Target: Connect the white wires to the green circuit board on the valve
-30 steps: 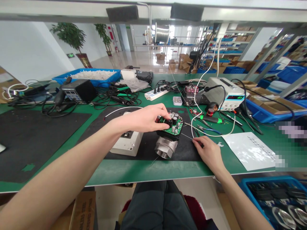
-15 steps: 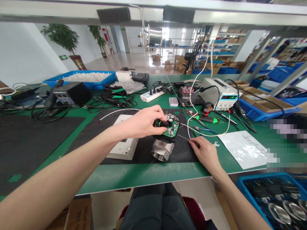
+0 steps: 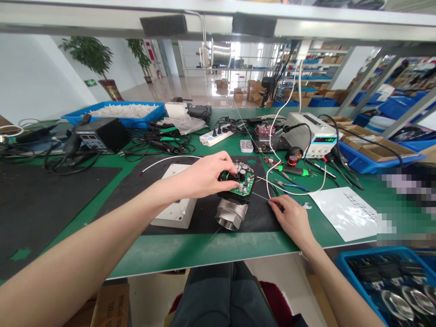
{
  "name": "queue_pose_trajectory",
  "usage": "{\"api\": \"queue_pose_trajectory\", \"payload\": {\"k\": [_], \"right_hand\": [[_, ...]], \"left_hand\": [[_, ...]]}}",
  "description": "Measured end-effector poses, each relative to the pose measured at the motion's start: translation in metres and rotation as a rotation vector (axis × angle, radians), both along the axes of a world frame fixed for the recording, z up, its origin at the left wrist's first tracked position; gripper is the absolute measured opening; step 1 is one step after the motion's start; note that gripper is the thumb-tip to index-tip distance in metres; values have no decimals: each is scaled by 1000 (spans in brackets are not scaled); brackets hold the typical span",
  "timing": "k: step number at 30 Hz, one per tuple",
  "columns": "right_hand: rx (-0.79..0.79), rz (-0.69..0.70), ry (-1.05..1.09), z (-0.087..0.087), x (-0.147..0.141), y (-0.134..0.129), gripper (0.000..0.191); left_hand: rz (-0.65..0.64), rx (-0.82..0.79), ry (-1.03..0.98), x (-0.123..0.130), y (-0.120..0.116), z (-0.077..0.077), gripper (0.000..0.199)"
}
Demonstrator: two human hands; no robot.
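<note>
A green circuit board (image 3: 245, 185) with black round components sits in a black housing, on top of a silvery hexagonal metal fitting (image 3: 231, 213). My left hand (image 3: 218, 175) reaches in from the left, its thumb and fingers closed around a black part at the board's left side. To the right, my right hand (image 3: 289, 215) rests low over the mat with thumb and forefinger pinching a thin wire (image 3: 260, 195), which runs leftward to the housing. Under my left forearm lies a white plastic box (image 3: 175, 211); a white cable with bare ends extends behind it.
Pliers (image 3: 291, 185), a green-black screwdriver (image 3: 294, 170) and a white sheet (image 3: 344, 213) with small parts lie at right. Behind them stands a power supply (image 3: 311, 134). A power strip (image 3: 216, 136), a soldering station (image 3: 102, 134) and a blue bin (image 3: 160, 109) line the back.
The camera view has shifted very slightly. Both hands keep their grips and places, and the board and fitting stay put.
</note>
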State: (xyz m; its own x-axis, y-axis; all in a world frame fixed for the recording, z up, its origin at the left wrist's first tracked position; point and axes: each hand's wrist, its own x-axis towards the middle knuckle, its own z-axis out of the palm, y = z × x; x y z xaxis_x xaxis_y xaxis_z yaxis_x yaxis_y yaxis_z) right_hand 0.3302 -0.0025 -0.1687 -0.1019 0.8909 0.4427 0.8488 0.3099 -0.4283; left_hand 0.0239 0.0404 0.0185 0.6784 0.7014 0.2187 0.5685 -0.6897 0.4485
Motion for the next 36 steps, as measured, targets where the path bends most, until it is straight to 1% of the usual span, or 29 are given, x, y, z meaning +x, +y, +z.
{"api": "queue_pose_trajectory", "payload": {"k": [6,8,13,17,23,28,31,34,36], "right_hand": [[22,2,-15,-3,1,1,15],[23,6,-21,-3,1,1,15],[35,8,-39,-3,0,1,15],[58,16,-78,-3,-2,0,17],[97,27,-161,-5,-5,-1,22],[126,40,-188,-7,-5,0,22],[140,50,-199,-8,-5,0,21],[189,35,-178,-2,-8,-2,22],[230,13,-80,10,-15,-8,24]], "left_hand": [[-3,-139,-4,-4,2,5,31],[4,-160,5,-5,3,6,33],[5,-132,41,-4,3,9,26],[47,-97,80,-1,2,11,22],[80,-15,153,-2,3,12,21],[70,-2,144,-4,0,10,22],[85,7,125,-3,-5,9,21],[134,4,110,-2,-8,8,20],[157,-2,111,-1,-9,9,19]]}}
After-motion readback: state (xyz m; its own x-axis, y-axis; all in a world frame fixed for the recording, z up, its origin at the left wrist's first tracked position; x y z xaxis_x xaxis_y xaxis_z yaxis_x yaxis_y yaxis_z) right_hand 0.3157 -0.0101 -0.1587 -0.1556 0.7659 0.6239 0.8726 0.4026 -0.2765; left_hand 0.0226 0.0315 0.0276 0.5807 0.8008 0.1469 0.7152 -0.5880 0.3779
